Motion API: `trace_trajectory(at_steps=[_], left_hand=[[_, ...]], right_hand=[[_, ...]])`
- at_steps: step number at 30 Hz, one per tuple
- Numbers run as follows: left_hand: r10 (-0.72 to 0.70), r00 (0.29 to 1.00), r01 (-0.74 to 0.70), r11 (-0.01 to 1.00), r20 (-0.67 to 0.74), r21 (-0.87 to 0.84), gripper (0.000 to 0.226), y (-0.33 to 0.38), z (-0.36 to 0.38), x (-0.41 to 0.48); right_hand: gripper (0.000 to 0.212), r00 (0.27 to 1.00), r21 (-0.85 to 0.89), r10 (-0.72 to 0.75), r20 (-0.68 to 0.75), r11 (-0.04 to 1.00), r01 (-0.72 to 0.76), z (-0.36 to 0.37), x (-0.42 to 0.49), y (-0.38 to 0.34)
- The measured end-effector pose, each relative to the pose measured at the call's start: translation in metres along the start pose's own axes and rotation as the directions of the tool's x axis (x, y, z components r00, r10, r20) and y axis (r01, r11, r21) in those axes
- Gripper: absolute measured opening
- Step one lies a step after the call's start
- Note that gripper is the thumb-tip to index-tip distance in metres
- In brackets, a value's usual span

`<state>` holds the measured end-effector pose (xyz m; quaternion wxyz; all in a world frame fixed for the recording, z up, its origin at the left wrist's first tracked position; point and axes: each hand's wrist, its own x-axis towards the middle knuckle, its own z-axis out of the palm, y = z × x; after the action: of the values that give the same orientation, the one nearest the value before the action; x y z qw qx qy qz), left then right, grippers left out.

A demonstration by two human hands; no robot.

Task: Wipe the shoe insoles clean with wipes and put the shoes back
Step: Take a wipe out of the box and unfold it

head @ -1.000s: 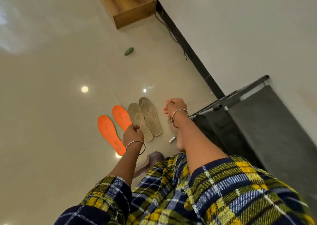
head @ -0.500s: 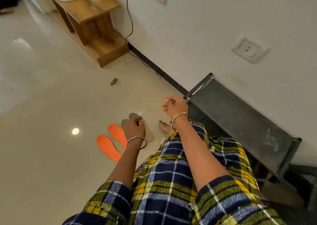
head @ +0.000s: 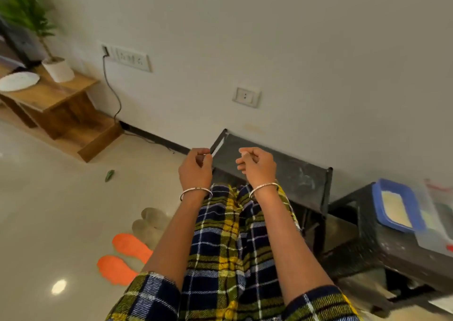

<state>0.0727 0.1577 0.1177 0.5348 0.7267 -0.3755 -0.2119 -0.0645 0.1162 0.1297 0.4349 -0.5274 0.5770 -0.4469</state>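
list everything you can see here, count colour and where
orange insoles: 2, orange, floor lower left, side by side
beige insoles: 2, beige, floor just beyond the orange pair
shoe rack: 1, black, against the wall ahead
leaf: 1, green, floor left of the rack
wooden shelf: 1, brown, far left by the wall
plate: 1, white, on the shelf
potted plant: 1, green in white pot, on the shelf
stool: 1, black, right of the rack
container: 1, blue lid, on the stool
left hand: fingers curled, nothing seen held
right hand: fingers curled, nothing seen held
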Motion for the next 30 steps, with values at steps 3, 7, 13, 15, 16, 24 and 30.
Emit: trace_trajectory(at_steps=[3,7,13,15,16,24,30], left_hand=[[0.064,0.992,-0.063,0.998,0.107,-0.017,0.013,0.024,0.028,-0.006],[0.13,0.965,-0.13,0.991,0.229,-0.013,0.011,0.048,0.064,-0.014],[0.183,0.906,-0.192,0.981,0.381,-0.014,0.01,0.075,0.131,-0.036],[0.19,0.878,-0.2,0.979,0.44,-0.022,0.011,0.078,0.156,-0.049],[0.189,0.862,-0.202,0.979,0.469,-0.024,0.011,0.078,0.17,-0.056],[0.14,0.718,-0.172,0.985,0.681,-0.021,0.011,0.086,0.285,-0.109],[0.131,0.598,-0.211,0.977,0.79,-0.002,0.011,0.084,0.355,-0.141]], right_hand=[[0.017,0.997,0.039,0.011,-0.078,0.999,-0.008,-0.031,0.004,-0.006],[0.016,0.985,0.105,0.012,-0.172,0.994,0.006,-0.069,0.009,-0.012],[0.013,0.95,0.142,0.039,-0.31,0.99,0.006,-0.13,0.021,0.002],[0.015,0.931,0.133,0.07,-0.358,0.991,-0.023,-0.152,0.025,0.018],[0.016,0.92,0.137,0.09,-0.381,0.99,-0.04,-0.163,0.027,0.027],[0.015,0.78,0.16,0.24,-0.578,0.971,-0.18,-0.264,0.037,0.099],[0.01,0.615,0.078,0.278,-0.738,0.94,-0.331,-0.339,0.039,0.152]])
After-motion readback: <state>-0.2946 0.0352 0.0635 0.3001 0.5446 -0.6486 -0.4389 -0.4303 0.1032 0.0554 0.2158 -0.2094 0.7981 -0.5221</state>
